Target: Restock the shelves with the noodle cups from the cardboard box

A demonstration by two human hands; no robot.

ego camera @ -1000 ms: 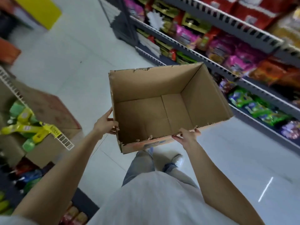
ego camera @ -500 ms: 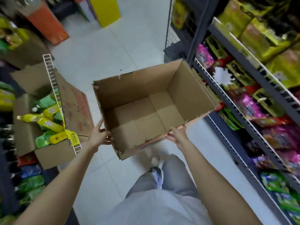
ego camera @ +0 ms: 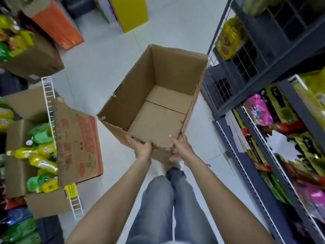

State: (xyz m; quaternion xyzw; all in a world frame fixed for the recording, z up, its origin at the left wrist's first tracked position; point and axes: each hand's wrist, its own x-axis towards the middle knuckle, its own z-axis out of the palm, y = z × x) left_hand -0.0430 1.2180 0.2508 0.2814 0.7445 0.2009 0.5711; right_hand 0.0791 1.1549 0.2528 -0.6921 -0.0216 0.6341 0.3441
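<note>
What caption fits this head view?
Both hands, left and right, hold an empty box in a shop aisle.

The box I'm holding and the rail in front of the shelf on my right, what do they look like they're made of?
Cardboard box: plain brown corrugated card, matte, judging by its ragged torn rim and folded bottom flaps. Both the left hand and right hand grip its near edge. Shelf rail: probably white-coated metal wire, given its thin ladder-like rungs; the blur leaves the finish uncertain.
</note>
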